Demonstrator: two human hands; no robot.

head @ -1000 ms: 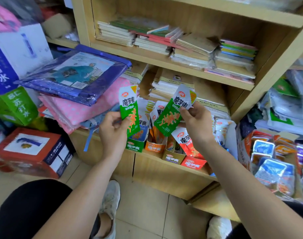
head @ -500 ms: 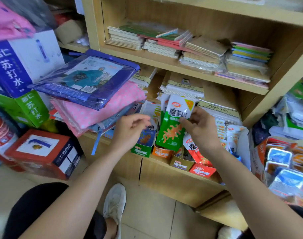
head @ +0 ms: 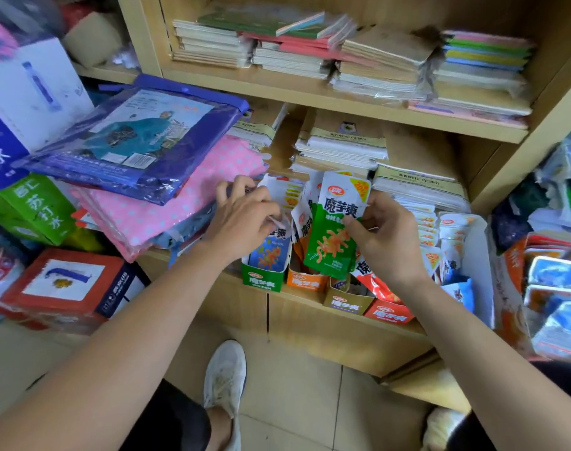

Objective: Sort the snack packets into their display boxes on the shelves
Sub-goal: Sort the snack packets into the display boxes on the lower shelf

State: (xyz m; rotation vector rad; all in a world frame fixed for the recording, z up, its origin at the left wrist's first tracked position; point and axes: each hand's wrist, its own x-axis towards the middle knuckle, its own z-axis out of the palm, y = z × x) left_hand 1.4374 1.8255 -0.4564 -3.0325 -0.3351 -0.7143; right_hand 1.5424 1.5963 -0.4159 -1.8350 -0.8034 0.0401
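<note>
Right hand (head: 388, 239) pinches a green-and-white foil snack packet (head: 329, 249) by its edge, over the orange cardboard display box (head: 305, 283); left hand (head: 245, 222) curls among packets (head: 271, 255) standing in the green cardboard display box (head: 261, 283), grip unclear; sorting is midway, and the next move likely calls for steering the held packet left into the green box.

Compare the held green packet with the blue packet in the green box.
The green packet is pinched and held up by the right hand; the blue packet stands inside the green box. The green packet's white top shows; the left hand covers the blue packet's top. Both carry an orange snack picture.
</note>
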